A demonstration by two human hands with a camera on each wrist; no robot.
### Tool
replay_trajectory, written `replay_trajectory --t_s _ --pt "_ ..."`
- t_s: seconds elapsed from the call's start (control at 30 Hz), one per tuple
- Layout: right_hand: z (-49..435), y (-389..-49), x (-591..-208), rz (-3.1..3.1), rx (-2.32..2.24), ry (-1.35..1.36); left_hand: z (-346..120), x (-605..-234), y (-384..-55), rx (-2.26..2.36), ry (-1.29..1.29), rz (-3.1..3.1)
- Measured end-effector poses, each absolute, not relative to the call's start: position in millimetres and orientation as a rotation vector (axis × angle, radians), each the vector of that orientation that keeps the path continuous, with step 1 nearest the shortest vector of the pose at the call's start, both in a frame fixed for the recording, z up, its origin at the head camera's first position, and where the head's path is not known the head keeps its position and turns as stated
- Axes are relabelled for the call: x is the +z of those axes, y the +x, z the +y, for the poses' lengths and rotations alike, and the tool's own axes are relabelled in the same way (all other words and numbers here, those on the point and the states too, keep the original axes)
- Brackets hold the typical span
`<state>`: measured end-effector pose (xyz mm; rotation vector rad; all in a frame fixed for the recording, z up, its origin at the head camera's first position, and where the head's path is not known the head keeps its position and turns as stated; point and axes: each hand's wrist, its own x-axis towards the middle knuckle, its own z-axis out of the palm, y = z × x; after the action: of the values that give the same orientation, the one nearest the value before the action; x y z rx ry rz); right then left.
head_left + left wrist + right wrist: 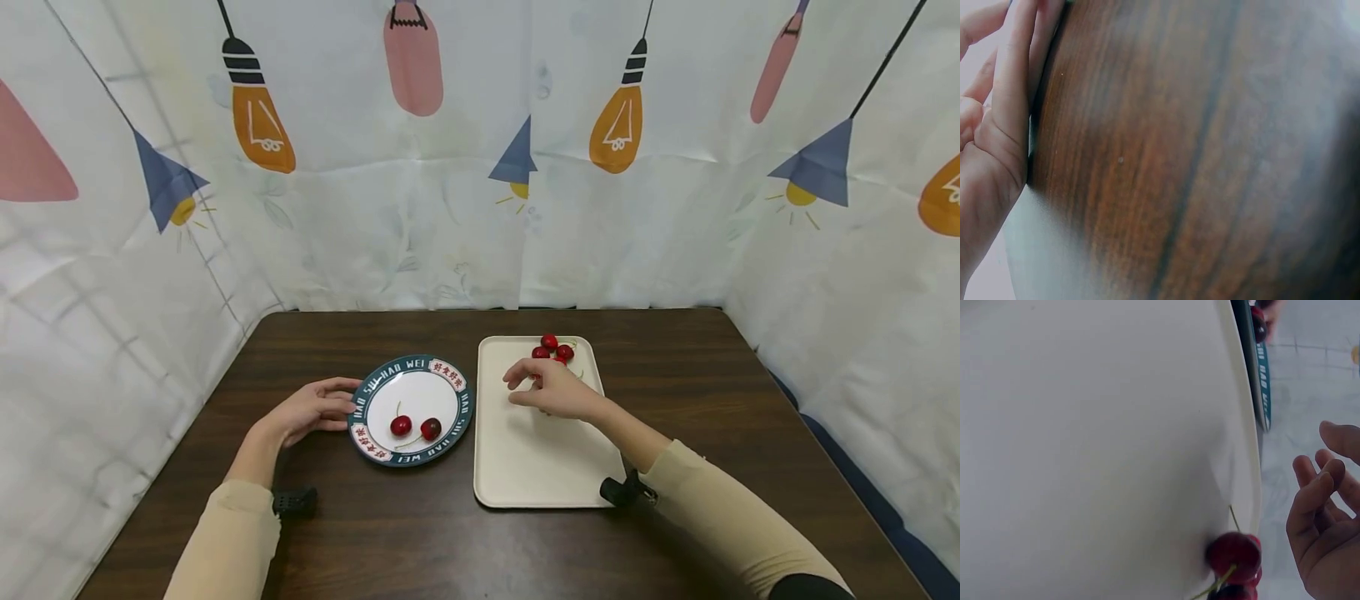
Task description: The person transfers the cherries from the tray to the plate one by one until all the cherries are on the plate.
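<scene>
Evidently, the right hand (558, 389) hung over the cream tray (517, 462), its grip loosely bent, thumb and fingers apart with nothing between them. The clustered cherries (549, 342) lay at the tray's far end, partly hidden behind that hand. The left hand (318, 410) had relaxed fingers touching the rim of the plate (465, 408), its grip closed round nothing visible. Two stemmed cherries (401, 426) lay on the plate, which sat on the bench (390, 533) just beside the tray. Knuckles brushing the cluster could have set round, smooth fruit rolling; a pinch on stem alone might have slipped; a leftward shove could have knocked plate against tray.
</scene>
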<state>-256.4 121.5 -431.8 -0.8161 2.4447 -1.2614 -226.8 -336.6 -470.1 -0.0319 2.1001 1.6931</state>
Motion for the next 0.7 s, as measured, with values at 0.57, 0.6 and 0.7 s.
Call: replay_trajectory --t_s 0.57,0.6,0.7 --pt "177 -261 -438 2.457 -1.38 -0.603 -333 -468 -228 1.673 -0.048 2.12" --pt "180 -261 -439 2.456 -1.385 -0.592 -334 -468 -227 1.673 -0.057 2.12" --pt "187 -262 -441 2.443 -1.419 -0.566 -335 -469 -227 1.675 -0.059 2.121"
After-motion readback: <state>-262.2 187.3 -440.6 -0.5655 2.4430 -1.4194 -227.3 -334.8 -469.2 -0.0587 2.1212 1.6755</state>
